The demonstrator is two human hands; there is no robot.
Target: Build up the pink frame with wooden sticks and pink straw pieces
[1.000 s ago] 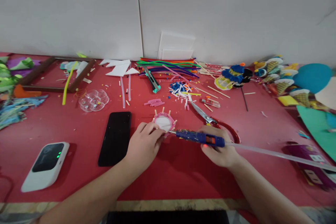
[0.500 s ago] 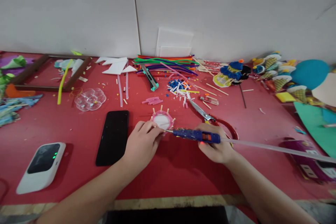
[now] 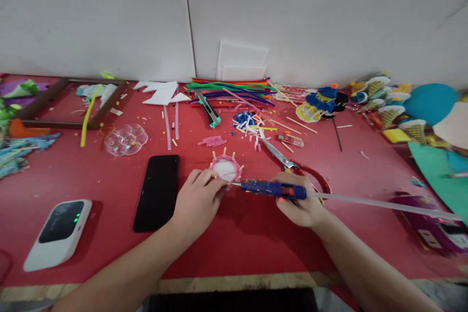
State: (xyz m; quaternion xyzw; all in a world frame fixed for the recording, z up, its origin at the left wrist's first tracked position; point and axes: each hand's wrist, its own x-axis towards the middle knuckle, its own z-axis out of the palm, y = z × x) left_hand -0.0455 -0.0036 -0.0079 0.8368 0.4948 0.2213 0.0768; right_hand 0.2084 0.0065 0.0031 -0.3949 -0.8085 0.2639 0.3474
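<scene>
On our red table (image 3: 237, 248), our right hand (image 3: 298, 202) grips the blue glue gun (image 3: 265, 188); at its ten o'clock sits the pink-rimmed disc (image 3: 225, 167), its seven-o'clock edge pinched in our left hand (image 3: 197, 197). Whether the nozzle touches it, we can't quite tell.

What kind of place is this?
Probably a craft workspace: the right hand holds a blue glue gun, colorful pipe cleaners lie near the wall, and a green utility knife and red-handled scissors rest on the red tabletop.
</scene>
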